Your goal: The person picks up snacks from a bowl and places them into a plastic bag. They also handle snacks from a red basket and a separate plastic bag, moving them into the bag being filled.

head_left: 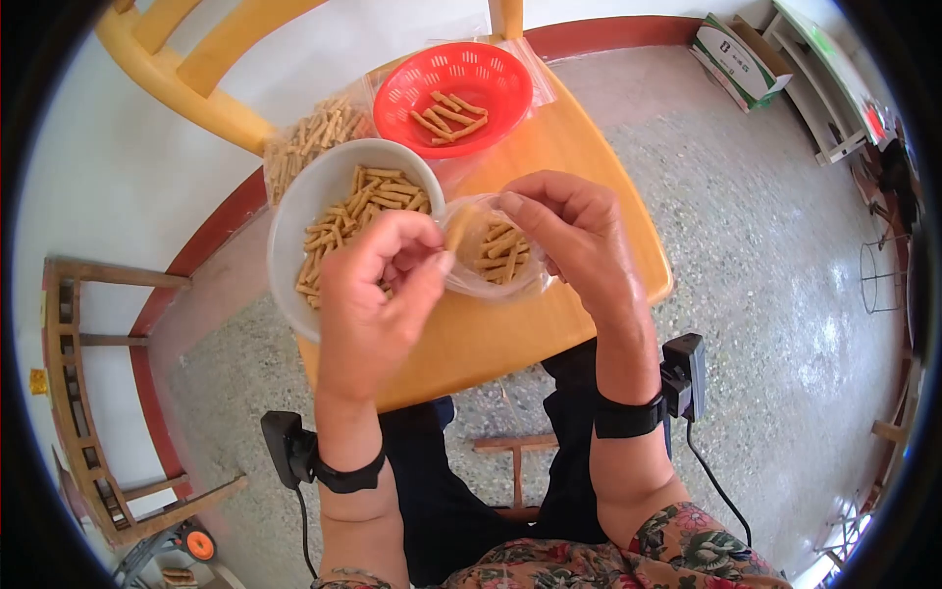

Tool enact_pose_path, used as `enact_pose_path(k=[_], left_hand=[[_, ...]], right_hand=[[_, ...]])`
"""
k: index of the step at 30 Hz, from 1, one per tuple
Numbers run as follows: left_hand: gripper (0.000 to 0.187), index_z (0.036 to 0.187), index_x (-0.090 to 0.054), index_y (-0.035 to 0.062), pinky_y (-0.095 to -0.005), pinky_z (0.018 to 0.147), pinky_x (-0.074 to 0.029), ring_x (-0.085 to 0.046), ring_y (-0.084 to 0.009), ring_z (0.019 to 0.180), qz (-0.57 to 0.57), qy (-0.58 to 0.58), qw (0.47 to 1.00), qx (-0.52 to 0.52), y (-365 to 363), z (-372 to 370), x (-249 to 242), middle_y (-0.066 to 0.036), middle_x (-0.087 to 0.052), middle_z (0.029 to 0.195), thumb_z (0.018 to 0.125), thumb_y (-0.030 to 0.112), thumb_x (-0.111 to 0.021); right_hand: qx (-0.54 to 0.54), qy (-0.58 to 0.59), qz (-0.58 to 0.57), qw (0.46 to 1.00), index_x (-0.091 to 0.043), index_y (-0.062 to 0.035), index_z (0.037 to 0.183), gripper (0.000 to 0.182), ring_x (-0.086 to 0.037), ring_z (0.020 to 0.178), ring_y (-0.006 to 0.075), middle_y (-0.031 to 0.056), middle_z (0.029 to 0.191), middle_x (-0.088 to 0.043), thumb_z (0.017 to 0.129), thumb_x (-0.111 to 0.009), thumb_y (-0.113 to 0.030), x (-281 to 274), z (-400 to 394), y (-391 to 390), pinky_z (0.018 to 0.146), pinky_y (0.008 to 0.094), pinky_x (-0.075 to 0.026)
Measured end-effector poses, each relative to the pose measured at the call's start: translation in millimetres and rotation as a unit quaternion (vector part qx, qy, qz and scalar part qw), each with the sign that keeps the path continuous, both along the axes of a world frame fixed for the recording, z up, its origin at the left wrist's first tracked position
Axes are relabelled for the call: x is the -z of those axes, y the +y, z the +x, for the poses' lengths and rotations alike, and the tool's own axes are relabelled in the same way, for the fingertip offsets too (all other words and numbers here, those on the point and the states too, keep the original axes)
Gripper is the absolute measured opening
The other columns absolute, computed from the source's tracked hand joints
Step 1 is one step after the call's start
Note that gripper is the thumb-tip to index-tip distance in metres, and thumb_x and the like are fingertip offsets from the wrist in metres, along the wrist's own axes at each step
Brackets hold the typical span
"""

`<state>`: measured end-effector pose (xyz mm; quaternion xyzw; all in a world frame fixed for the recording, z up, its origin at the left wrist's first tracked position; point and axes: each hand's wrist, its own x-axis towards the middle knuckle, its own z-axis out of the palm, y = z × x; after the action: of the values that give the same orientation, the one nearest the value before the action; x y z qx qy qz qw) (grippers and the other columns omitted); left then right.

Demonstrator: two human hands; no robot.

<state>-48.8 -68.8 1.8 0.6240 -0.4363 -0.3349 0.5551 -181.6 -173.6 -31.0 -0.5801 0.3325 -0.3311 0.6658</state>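
Observation:
My left hand (383, 294) is closed in a pinch at the left rim of a clear plastic bag (491, 287), over the right side of a white bowl (287, 236) of short tan sticks. Between its fingertips a pale tan stick (457, 232) seems to be held. On the bag's right rim, my right hand (574, 231) pinches the plastic. Several sticks (504, 253) lie inside the bag. Behind it stands a red perforated basket (392, 98) with several sticks in it.
Everything rests on a yellow wooden chair (608, 216). A clear bag of sticks (314, 137) lies behind the white bowl. A wooden frame (74, 393) stands at the left, a cardboard box (731, 64) at the back right. Cables hang from both wrist devices.

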Motion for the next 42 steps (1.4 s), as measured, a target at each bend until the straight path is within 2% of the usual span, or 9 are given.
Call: enact_pose_path(k=[2, 4, 7, 12, 16, 21, 24, 25, 42], left_hand=[[0.007, 0.078, -0.054, 0.0019, -0.0229, 0.05, -0.04, -0.052, -0.0081, 0.055, 0.047, -0.237, 0.97, -0.015, -3.4, -9.9, 3.8, -0.005, -0.057, 0.065, 0.075, -0.001, -0.059], [0.009, 0.076, -0.053, 0.0026, -0.0317, 0.052, -0.042, -0.057, -0.0249, 0.059, -0.034, -0.323, 0.945, -0.018, -11.5, -16.0, 20.8, -0.012, -0.055, 0.067, 0.072, -0.002, -0.058], [0.007, 0.078, -0.054, 0.0021, -0.0281, 0.052, -0.042, -0.056, -0.0188, 0.057, -0.033, -0.334, 0.942, -0.014, -9.3, -12.4, 18.8, -0.01, -0.054, 0.065, 0.074, -0.003, -0.057], [0.008, 0.084, -0.059, 0.002, -0.0193, 0.051, -0.036, -0.047, -0.0047, 0.057, -0.078, -0.255, 0.946, -0.184, 6.1, 31.6, 0.2, -0.001, -0.055, 0.066, 0.077, -0.003, -0.057], [0.006, 0.083, -0.059, 0.0015, -0.0176, 0.051, -0.035, -0.046, -0.0025, 0.058, -0.086, -0.209, 0.958, -0.179, 11.8, 34.5, -8.1, 0.001, -0.056, 0.068, 0.077, -0.002, -0.058], [0.021, 0.091, -0.056, 0.0024, -0.03, 0.053, -0.044, -0.056, -0.0228, 0.06, -0.08, -0.362, 0.928, 0.041, 0.5, -6.8, -7.3, -0.008, -0.057, 0.075, 0.072, -0.005, -0.057], [0.026, 0.093, -0.055, 0.0001, -0.0283, 0.055, -0.043, -0.058, -0.0225, 0.064, -0.075, -0.386, 0.916, 0.083, -1.7, -12.9, 3.2, -0.011, -0.057, 0.08, 0.07, -0.011, -0.052], [0.027, 0.092, -0.056, 0.0004, -0.0325, 0.055, -0.044, -0.057, -0.0302, 0.065, -0.069, -0.385, 0.917, 0.082, -2.4, -17.6, 2.6, -0.013, -0.058, 0.08, 0.069, -0.012, -0.05], [0.014, 0.083, -0.053, 0.0005, -0.0414, 0.058, -0.045, -0.057, -0.0343, 0.071, 0.115, -0.562, 0.814, 0.09, -21.3, -19.9, 17.7, -0.014, -0.056, 0.081, 0.07, -0.001, -0.055]], right_hand=[[0.001, -0.033, -0.005, 0.999, -0.06, 0.0038, 0.084, 0.013, -0.051, 0.062, 0.0029, -0.0003, 0.069, -0.059, 0.082, -0.058, -0.009, 1.5, 1.6, 0.3, 0.052, 0.0184, -0.04], [-0.003, -0.048, 0.005, 0.999, -0.061, 0.0034, 0.083, 0.012, -0.051, 0.061, 0.0026, -0.0005, 0.068, -0.059, 0.083, -0.058, -0.009, 0.4, 1.6, 1.4, 0.052, 0.0183, -0.04], [0.001, -0.057, 0.012, 0.998, -0.061, 0.0026, 0.082, 0.012, -0.05, 0.06, 0.0017, -0.001, 0.067, -0.058, 0.083, -0.057, -0.008, -1.6, -0.4, 0.0, 0.051, 0.0175, -0.04], [0.018, -0.045, -0.004, 0.999, -0.061, 0.0016, 0.081, 0.012, -0.049, 0.058, 0.0003, -0.0024, 0.066, -0.058, 0.083, -0.058, -0.009, -4.9, -1.0, 0.6, 0.049, 0.016, -0.038], [0.025, -0.003, -0.017, 1.0, -0.062, 0.0013, 0.081, 0.012, -0.047, 0.056, -0.0001, -0.0037, 0.064, -0.057, 0.082, -0.059, -0.011, -9.5, -3.2, 0.3, 0.047, 0.016, -0.035], [0.026, -0.017, -0.022, 0.999, -0.061, 0.0012, 0.08, 0.013, -0.045, 0.056, -0.0007, -0.0044, 0.063, -0.055, 0.082, -0.06, -0.011, -9.7, -4.0, 1.6, 0.046, 0.0159, -0.034], [0.029, -0.017, -0.021, 0.999, -0.061, 0.001, 0.08, 0.012, -0.044, 0.056, -0.0008, -0.0049, 0.062, -0.054, 0.082, -0.06, -0.011, -9.8, -5.8, 0.2, 0.046, 0.0159, -0.033], [0.026, -0.018, -0.018, 0.999, -0.061, 0.0011, 0.08, 0.012, -0.045, 0.056, -0.0006, -0.0049, 0.062, -0.054, 0.082, -0.06, -0.011, -8.8, -6.4, -0.7, 0.046, 0.016, -0.034], [-0.038, -0.042, -0.008, 0.998, -0.061, 0.0021, 0.082, 0.01, -0.05, 0.06, 0.0016, -0.0017, 0.066, -0.057, 0.082, -0.057, -0.007, -2.2, -2.0, 1.8, 0.051, 0.0171, -0.039]])
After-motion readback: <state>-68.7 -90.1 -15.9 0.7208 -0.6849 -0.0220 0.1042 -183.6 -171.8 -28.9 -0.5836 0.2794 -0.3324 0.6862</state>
